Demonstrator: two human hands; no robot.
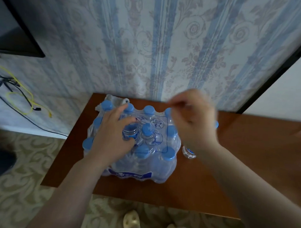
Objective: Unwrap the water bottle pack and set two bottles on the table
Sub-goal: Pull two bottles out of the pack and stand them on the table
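Left hand [114,129]: I saw its grip spread, fingers pressed on the wrap | right hand [194,118]: blurred, raised over the pack's right edge, I couldn't tell its grip | clear shrink-wrapped pack of blue-capped plastic water bottles [136,147] sat on the brown wooden counter [247,160] | one loose clear bottle [189,152] stood just right of the pack, below the right wrist.

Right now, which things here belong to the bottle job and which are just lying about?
Job:
pack, wrap torn on top
loose bottle standing right of it
table
left hand on the pack
right hand, blurred, above it

Lying about:
cables on the wall
dark screen
slipper on the carpet
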